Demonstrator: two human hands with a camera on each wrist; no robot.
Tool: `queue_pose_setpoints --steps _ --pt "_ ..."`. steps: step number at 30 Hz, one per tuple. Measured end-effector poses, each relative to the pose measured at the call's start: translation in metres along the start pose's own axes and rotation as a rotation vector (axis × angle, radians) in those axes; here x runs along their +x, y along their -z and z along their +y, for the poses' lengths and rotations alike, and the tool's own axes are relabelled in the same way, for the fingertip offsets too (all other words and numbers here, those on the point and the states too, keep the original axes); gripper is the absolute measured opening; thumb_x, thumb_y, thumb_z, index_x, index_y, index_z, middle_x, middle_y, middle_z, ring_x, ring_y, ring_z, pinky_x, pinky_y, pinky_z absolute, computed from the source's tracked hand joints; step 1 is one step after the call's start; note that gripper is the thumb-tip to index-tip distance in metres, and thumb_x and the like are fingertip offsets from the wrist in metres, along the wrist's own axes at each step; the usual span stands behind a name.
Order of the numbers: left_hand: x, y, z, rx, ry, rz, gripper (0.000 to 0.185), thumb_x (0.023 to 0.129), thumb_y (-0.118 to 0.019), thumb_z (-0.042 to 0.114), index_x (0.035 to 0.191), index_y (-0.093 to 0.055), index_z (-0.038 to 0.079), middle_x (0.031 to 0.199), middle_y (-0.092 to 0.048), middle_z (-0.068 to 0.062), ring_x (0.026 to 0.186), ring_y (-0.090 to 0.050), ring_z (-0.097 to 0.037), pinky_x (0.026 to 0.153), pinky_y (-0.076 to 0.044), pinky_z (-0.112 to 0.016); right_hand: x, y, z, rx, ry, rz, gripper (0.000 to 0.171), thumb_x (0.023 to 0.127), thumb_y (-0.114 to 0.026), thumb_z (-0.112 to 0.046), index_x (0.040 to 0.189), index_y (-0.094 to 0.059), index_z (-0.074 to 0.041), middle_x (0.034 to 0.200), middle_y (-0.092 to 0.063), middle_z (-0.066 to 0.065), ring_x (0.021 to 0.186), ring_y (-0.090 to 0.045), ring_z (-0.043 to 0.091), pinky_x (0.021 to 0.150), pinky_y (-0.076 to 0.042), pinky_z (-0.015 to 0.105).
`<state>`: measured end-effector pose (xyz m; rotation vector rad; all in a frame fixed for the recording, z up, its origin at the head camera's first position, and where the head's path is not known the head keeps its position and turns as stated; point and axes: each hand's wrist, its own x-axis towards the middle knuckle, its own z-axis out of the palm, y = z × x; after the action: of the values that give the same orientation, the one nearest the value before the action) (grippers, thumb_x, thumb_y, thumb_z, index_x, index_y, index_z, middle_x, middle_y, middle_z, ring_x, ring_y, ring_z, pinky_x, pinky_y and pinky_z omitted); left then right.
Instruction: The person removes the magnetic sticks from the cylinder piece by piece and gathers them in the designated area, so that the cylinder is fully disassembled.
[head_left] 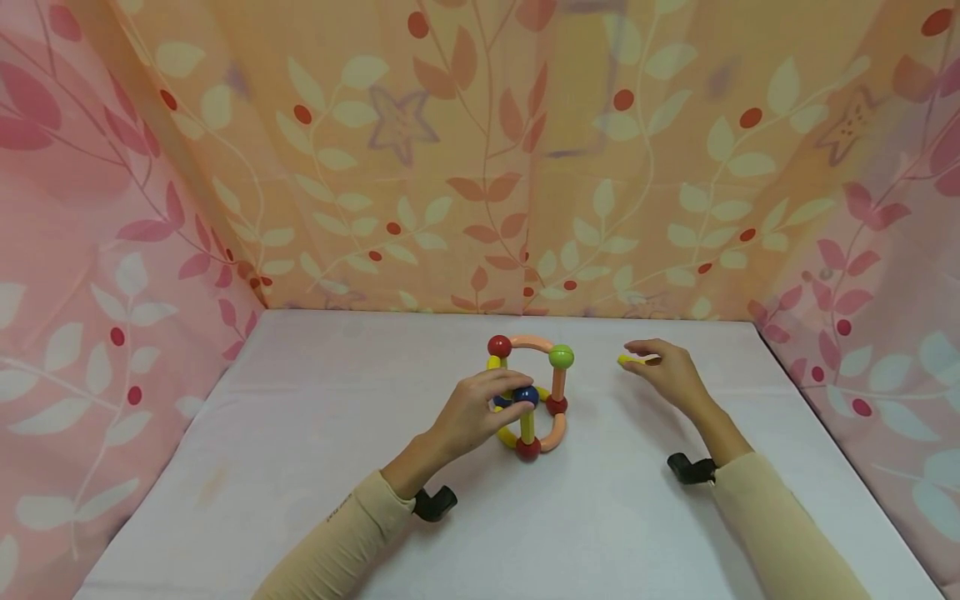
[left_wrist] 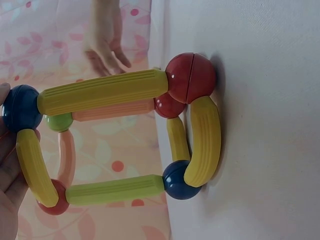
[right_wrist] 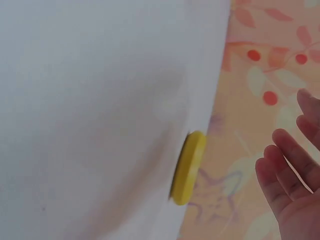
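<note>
Head view: yellow stick (head_left: 628, 359), long axis sideways

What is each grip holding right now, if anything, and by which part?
The left grip holds the ball-and-stick frame by its upper blue ball. The right grip holds nothing: the yellow stick lies apart from it.

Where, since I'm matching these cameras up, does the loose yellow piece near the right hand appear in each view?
Head: the yellow piece is right of centre, by the fingertips of the right hand.
Left wrist: not visible.
Right wrist: the yellow piece is below and slightly right of centre.
Shared landmark: the right hand, at the top in left wrist, lower right in right wrist.
</note>
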<state>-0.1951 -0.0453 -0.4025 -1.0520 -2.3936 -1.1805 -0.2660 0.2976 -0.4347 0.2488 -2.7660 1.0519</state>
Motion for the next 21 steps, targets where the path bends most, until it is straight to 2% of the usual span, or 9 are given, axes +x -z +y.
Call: queue_pose_setpoints --steps 3,6,8,12,16,19,21 --pt "0.000 -0.001 0.000 0.000 -0.005 0.003 0.036 0.085 -0.076 0.020 0.118 -0.070 0.008 0.115 -0.071 -0.005 0.106 -0.067 -0.017 0.089 -0.055 -0.025 -0.008 0.001 -0.012 0.039 0.028 0.023 0.039 0.087 -0.074 -0.021 0.121 -0.066 -0.002 0.117 -0.068 0.019 0.104 -0.064 0.035 0.084 -0.057 0.032" --pt "-0.001 -0.001 -0.001 0.003 -0.011 0.011 0.036 0.084 -0.077 0.018 0.118 -0.070 0.007 0.114 -0.072 -0.005 0.106 -0.067 -0.017 0.088 -0.056 -0.026 -0.015 0.002 -0.022 0.079 0.071 0.040 0.039 0.087 -0.074 -0.022 0.119 -0.067 -0.003 0.114 -0.070 0.018 0.103 -0.064 0.034 0.080 -0.051 0.012" --pt "-0.001 -0.002 -0.001 0.006 -0.018 0.019 0.036 0.084 -0.077 0.017 0.117 -0.070 0.007 0.114 -0.072 -0.005 0.106 -0.067 -0.017 0.088 -0.056 -0.027 -0.019 0.002 -0.029 0.105 0.101 0.049 0.038 0.086 -0.075 -0.022 0.118 -0.067 -0.003 0.113 -0.070 0.018 0.102 -0.065 0.033 0.079 -0.048 0.007" --pt "0.000 -0.002 0.000 0.002 -0.030 0.032 0.035 0.083 -0.077 0.016 0.116 -0.070 0.005 0.113 -0.072 -0.006 0.104 -0.067 -0.018 0.088 -0.056 -0.028 -0.028 0.001 -0.042 0.148 0.135 0.047 0.036 0.087 -0.074 -0.022 0.118 -0.067 -0.004 0.114 -0.070 0.016 0.098 -0.065 0.013 0.083 -0.049 0.009" --pt "0.000 -0.003 0.000 0.000 -0.038 0.038 0.035 0.083 -0.077 0.016 0.115 -0.071 0.005 0.112 -0.072 -0.006 0.104 -0.068 -0.018 0.088 -0.056 -0.028 -0.036 -0.001 -0.054 0.161 0.157 0.036 0.036 0.087 -0.074 -0.021 0.118 -0.067 -0.005 0.115 -0.070 0.013 0.095 -0.056 -0.011 0.087 -0.050 0.011" --pt "0.000 -0.003 0.000 0.003 -0.039 0.038 0.034 0.083 -0.077 0.016 0.115 -0.071 0.005 0.112 -0.072 -0.006 0.104 -0.068 -0.018 0.088 -0.056 -0.028 -0.040 -0.002 -0.062 0.158 0.194 0.037 0.035 0.086 -0.075 -0.019 0.117 -0.067 -0.005 0.114 -0.070 0.012 0.095 -0.054 -0.015 0.088 -0.052 0.015" --pt "0.000 -0.003 0.000 0.006 -0.040 0.037 0.035 0.083 -0.077 0.017 0.115 -0.070 0.005 0.112 -0.072 -0.006 0.104 -0.068 -0.018 0.088 -0.056 -0.028 -0.043 -0.004 -0.067 0.163 0.223 0.037 0.034 0.085 -0.076 -0.017 0.117 -0.068 -0.006 0.113 -0.070 0.012 0.096 -0.057 -0.010 0.089 -0.052 0.016"
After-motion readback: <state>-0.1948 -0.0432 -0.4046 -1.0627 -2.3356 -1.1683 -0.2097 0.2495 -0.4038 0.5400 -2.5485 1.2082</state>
